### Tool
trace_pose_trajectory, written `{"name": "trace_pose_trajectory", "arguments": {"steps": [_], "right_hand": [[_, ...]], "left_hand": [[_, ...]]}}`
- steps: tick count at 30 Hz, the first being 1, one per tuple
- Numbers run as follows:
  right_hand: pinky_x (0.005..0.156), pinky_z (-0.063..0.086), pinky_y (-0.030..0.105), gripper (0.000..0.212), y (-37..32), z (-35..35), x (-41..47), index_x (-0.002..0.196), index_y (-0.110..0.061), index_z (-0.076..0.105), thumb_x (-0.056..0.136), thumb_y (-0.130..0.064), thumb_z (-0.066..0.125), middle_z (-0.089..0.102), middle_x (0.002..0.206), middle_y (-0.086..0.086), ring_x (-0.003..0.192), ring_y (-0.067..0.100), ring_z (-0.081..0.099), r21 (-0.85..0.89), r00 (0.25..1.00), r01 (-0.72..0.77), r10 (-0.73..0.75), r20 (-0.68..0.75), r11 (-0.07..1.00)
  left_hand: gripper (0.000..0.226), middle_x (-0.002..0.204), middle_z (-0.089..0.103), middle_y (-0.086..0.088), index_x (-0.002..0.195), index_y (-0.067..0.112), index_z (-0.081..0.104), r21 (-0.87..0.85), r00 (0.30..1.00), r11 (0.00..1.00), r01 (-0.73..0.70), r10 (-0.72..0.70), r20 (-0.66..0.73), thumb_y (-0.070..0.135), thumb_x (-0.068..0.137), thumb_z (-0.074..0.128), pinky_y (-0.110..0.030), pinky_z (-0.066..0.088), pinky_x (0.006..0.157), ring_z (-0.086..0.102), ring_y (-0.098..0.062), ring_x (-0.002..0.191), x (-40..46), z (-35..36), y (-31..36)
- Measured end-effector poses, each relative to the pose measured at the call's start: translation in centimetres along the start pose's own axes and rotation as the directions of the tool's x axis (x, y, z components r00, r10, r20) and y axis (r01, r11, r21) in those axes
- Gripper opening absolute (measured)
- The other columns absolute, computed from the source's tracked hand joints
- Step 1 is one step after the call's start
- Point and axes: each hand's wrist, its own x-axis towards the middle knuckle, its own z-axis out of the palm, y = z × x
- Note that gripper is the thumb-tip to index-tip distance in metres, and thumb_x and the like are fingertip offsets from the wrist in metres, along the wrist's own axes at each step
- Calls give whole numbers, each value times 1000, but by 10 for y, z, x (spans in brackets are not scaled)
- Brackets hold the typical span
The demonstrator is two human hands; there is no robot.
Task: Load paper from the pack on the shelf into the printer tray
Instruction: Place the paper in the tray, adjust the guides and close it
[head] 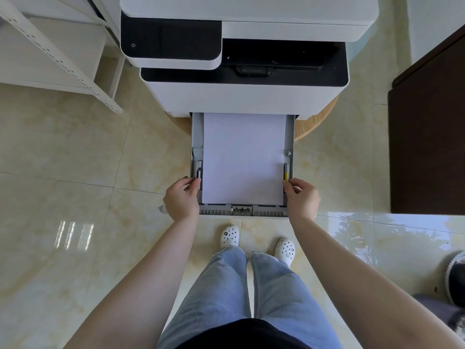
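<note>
A stack of white paper [243, 157] lies flat in the printer tray [290, 133], which is pulled out toward the person from the base of the printer [244, 71]. The far end of the sheets runs under the printer's front edge; the near end stops just short of the tray's ribbed grey front rail [219, 212]. The paper sits between two side guides. The left guide [199, 170] is grey, and the right guide [286, 172] carries a yellow tab.

The left hand [181, 200] rests at the tray's left edge with its fingers curled and its fingertips pinched on the near end of the left guide. The right hand [302, 199] mirrors it on the other side, fingers bent and thumb and forefinger closed on the right guide just below the yellow tab. Both forearms are bare and reach in from the bottom corners of the view.

The printer is white with a black control panel [171, 40] on its upper left and a dark output bay to the right. It stands on a round wooden counter [318, 119], whose edge shows on both sides of the tray. A white metal shelf [60, 56] stands to the left, and a dark brown cabinet [427, 137] to the right. Below the tray the person's blue jeans [226, 285] and white perforated clogs [229, 235] stand on glossy cream marble floor [75, 172] tiles.
</note>
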Motion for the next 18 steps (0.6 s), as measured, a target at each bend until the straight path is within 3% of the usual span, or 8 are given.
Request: {"name": "trace_pose_trajectory", "arguments": {"steps": [3,6,11,15,18], "right_hand": [[76,54,45,7,-2,0,0,76,-26,66,82,-29,67,68,77,4,80,32,65,59,998,-63,64,-17,996],[74,51,36,17,-4,0,2,89,-18,73,81,-32,69,68,80,-1,71,20,60,111,992,-123,125,-8,986],[73,51,33,19,-4,2,5,91,-14,74,81,-29,69,70,83,0,75,19,62,143,989,-145,147,-6,979],[60,41,26,18,-6,3,6,88,-16,74,81,-31,69,70,79,0,71,21,60,133,988,-150,151,-2,980],[63,43,29,13,-6,3,7,80,-15,73,81,-28,69,66,67,-3,62,20,55,131,991,-135,134,15,982]], "left_hand": [[19,84,68,5,94,9,74,-55,998,997,55,-55,-3,25,83,68,-22,41,71,58,-9,76,2,1,2],[19,79,67,6,93,10,75,-103,997,991,83,-82,13,24,82,70,-15,41,65,59,-6,72,2,1,2],[18,81,69,3,91,9,75,-131,995,986,101,-98,33,23,81,72,-10,39,62,58,-3,68,5,2,2],[16,82,70,-1,89,8,75,-133,994,985,106,-100,51,21,80,72,-11,39,61,61,-12,75,6,2,1],[16,83,71,-2,89,7,75,-136,993,984,113,-106,55,20,80,72,-11,39,62,62,-14,77,7,4,1]]}}
